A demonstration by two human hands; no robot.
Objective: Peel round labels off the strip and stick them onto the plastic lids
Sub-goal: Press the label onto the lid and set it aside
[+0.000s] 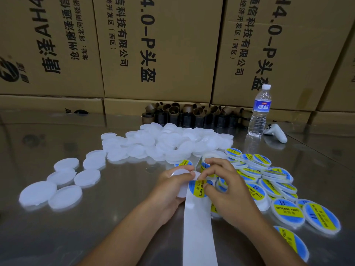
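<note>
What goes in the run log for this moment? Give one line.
phase: label peel | left hand: holds blank lid | right hand: pinches round label on strip | labelled lids: piled right

**Printed matter.** At 12 o'clock, the middle carton (157,45) bears "4.0-P头盔" in large black characters turned sideways, with "信科技有限公司" and "济开发区(西区)" beside it. The right carton (299,47), at 1 o'clock, repeats these lines. The left carton (25,35), at 11 o'clock, carries inverted black characters, only partly legible, among them "地址". The water bottle (260,112), at 2 o'clock, has a blue wrapper reading "蓝标". Near centre, the round label (199,187) shows "…ERING PASTE" on its yellow band. The labelled lid (288,210), at 4 o'clock, reads "11" and "SOLDERING PASTE".
</note>
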